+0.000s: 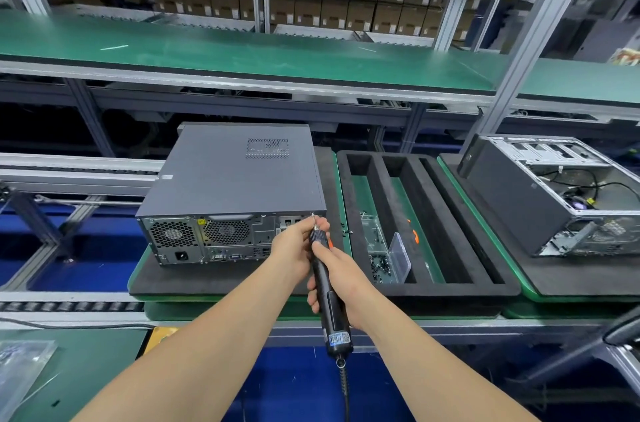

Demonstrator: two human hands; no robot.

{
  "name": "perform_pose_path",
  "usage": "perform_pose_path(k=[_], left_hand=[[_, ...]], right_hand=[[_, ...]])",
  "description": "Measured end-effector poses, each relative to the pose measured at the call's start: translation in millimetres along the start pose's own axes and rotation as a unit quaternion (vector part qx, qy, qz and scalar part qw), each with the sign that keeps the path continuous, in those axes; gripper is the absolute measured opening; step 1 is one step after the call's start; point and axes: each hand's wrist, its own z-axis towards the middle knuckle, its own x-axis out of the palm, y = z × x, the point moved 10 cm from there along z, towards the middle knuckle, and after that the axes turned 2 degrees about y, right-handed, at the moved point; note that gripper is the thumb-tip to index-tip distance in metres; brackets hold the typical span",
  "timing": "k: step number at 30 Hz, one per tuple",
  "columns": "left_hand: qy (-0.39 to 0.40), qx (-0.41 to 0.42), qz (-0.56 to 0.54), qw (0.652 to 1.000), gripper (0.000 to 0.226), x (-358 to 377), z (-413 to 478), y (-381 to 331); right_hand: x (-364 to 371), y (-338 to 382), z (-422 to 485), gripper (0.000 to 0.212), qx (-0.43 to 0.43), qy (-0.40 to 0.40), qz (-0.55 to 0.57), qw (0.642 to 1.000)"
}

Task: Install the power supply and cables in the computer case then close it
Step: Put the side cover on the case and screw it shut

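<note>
While the right hand [346, 279] grips the screwdriver [334, 321], the left hand [294, 245] pinches its tip against the computer case [235, 176] just ahead.

Reaching forward side by side, the right hand [341, 283] wraps around an electric screwdriver [329, 312]; the left hand [294, 248] pinches its tip with curled fingers [320, 226].

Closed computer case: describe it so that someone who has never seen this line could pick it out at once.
Below the long green shelf, on the leftmost black foam pad, lies the closed computer case. Unlike the open case at far right, its grey panel is on, and the left hand and right hand hold an electric screwdriver at its rear corner.
</note>
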Motion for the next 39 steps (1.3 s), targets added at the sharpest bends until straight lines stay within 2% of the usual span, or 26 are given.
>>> perform_pose_path(k=[5, 17, 31, 36, 39], left_hand=[[-0.022, 0.023, -0.016, 0.999, 0.013, -5, 1, -3], [-0.009, 0.024, 0.043, 0.999, 0.017, -1, -2, -16], [-0.03, 0.033, 0.006, 0.999, 0.013, 3, -7, -18], [-0.049, 0.024, 0.074, 0.996, 0.012, -2, -3, -22], [-0.004, -0.038, 0.119, 0.992, 0.019, 2, -2, -8]], right_hand=[[1, 1, 0, 0.033, -0.004, 0.006, -0.005, 1.0], [4, -4, 1, 0.035, -0.007, -0.001, 0.02, 1.0], [1, -2, 6, 0.038, -0.004, -0.004, 0.02, 1.0], [1, -5, 8, 0.044, 0.005, -0.007, 0.04, 0.999], [5, -6, 8, 0.05, 0.005, -0.009, 0.051, 0.999]])
